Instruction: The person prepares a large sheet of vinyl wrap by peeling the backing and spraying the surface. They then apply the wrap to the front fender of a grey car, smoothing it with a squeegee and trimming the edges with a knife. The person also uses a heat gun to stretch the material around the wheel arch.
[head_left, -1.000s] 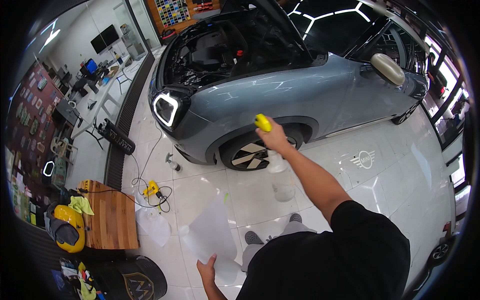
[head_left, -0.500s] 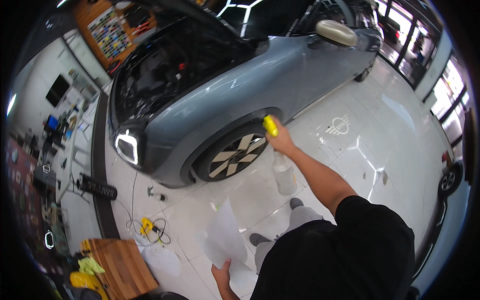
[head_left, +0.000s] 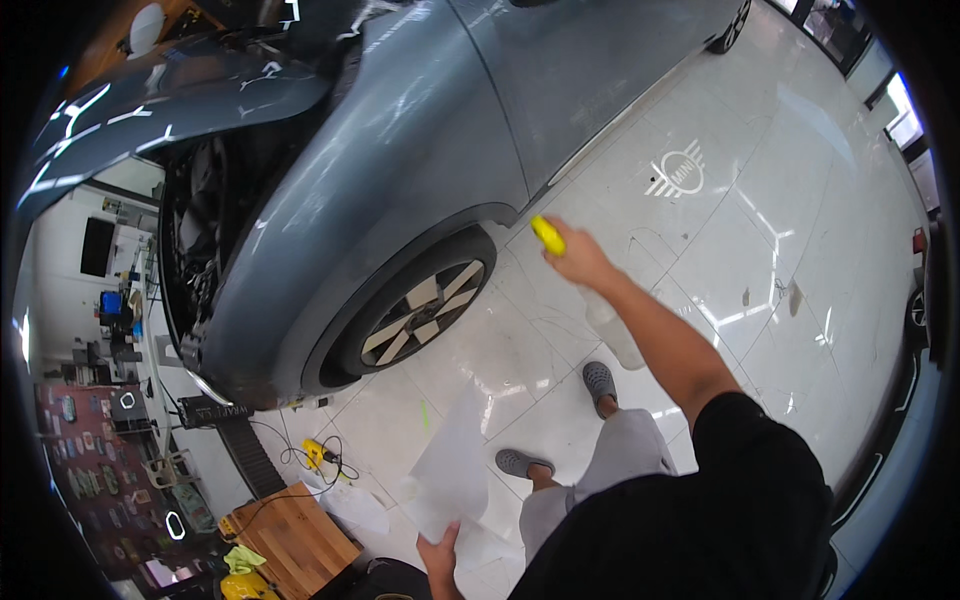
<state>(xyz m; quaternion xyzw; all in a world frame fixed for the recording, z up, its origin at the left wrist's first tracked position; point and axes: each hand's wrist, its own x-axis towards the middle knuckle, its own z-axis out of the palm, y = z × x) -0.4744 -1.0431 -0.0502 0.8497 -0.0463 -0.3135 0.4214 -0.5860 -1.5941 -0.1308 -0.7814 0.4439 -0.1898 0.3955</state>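
My right hand (head_left: 582, 260) is closed round the neck of a spray bottle with a yellow trigger head (head_left: 548, 235). Its translucent bottle body (head_left: 612, 332) tilts down and is partly hidden by my forearm. The yellow head appears just right of the rear edge of the front wheel arch on a grey-blue car (head_left: 400, 180). Lower down, my left hand (head_left: 438, 552) pinches a thin, translucent whitish sheet (head_left: 452, 470) between thumb and fingers. The sheet hangs loosely curled over the floor, below the car's front wheel (head_left: 425, 315).
The car's bonnet (head_left: 200, 95) stands raised. A yellow corded tool (head_left: 318, 453) lies on the tiles beside a wooden box (head_left: 290, 540). A black cylinder (head_left: 210, 412) is by the car's front. Another car (head_left: 880, 480) stands at the right edge.
The view has shifted, bringing the raised bonnet and fender closer. My right hand's spray bottle has moved right of the wheel arch and tilted more. The left hand still holds the sheet.
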